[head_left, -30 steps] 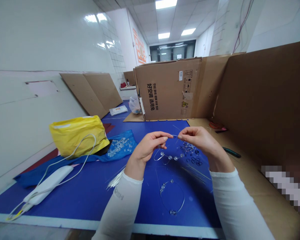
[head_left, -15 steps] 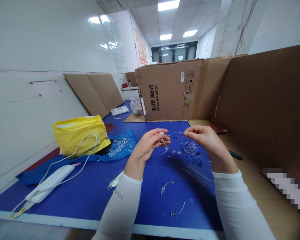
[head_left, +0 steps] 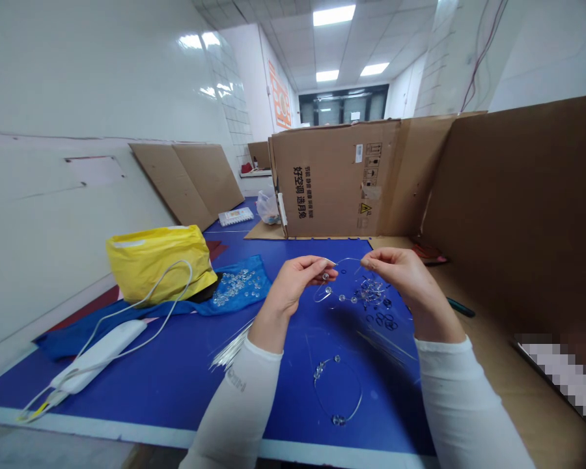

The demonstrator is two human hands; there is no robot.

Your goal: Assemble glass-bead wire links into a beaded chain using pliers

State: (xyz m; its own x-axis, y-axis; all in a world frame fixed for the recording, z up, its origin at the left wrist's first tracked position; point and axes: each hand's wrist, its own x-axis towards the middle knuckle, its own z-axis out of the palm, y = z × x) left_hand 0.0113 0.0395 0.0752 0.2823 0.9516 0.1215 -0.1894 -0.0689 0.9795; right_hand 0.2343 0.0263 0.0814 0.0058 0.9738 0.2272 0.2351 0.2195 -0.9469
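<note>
Between my two hands hangs a thin wire loop (head_left: 348, 259) strung with several clear round beads. My left hand (head_left: 306, 277) is closed, pinching one part of the wire near its fingertips, with a bead just below them. My right hand (head_left: 393, 264) pinches the wire's other side between thumb and forefinger. A second beaded wire ring (head_left: 361, 391) lies on the blue tabletop (head_left: 293, 391) below my hands. Under my right hand is a small heap of wire pieces and beads (head_left: 370, 291), with several dark rings (head_left: 385, 320) in front of it.
Loose clear beads (head_left: 239, 286) lie on a blue cloth (head_left: 258, 270) at left, beside a yellow bag (head_left: 161, 264). A white power strip (head_left: 102, 355) with its cable lies nearer. Straight wires (head_left: 232, 348) rest by my left forearm. Cardboard (head_left: 342, 182) stands behind and at right.
My left hand has shifted slightly right, its fingers drawn closer together on the wire. The gap between my hands is a little smaller. The view has shifted slightly.
</note>
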